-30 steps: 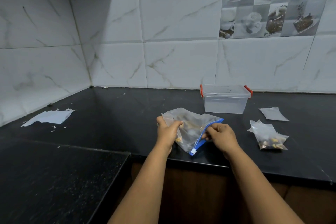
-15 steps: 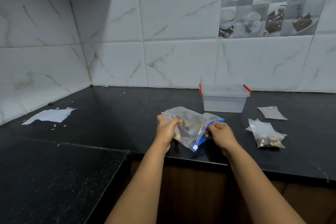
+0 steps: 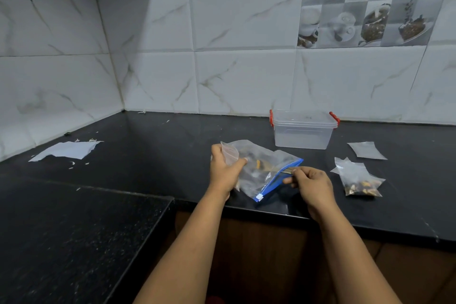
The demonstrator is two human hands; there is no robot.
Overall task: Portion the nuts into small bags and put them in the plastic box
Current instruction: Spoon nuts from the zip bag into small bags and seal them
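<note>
Clear plastic with a blue zip strip, the zip bag (image 3: 261, 170) sits between the two hands, low over the front of the black counter (image 3: 153, 155), with a few nuts (image 3: 258, 163) showing through its middle, one of them orange. Its blue strip runs from a white slider at the near corner up to the far right corner. The left hand (image 3: 225, 173) grips the bag's left end, thumb on top and fingers curled underneath, and a small bag (image 3: 230, 154) is bunched in the same grasp. The right hand (image 3: 309, 184) is just right of the strip, thumb and forefinger pinched together on its edge near the upper end, the other fingers curled in. Right of the right hand lies a filled bag (image 3: 357, 179) flat on the counter, its nuts gathered at the near end. Just beyond that, further from the hand, lies an empty bag (image 3: 366, 150), flat and apart from the filled one. Beyond the right hand, near the tiled wall, stands the box (image 3: 303, 131), translucent with red clips on both ends and its lid on. Well to the left of the left hand, a torn white paper (image 3: 66, 150) lies on the counter with small scraps around it.
</note>
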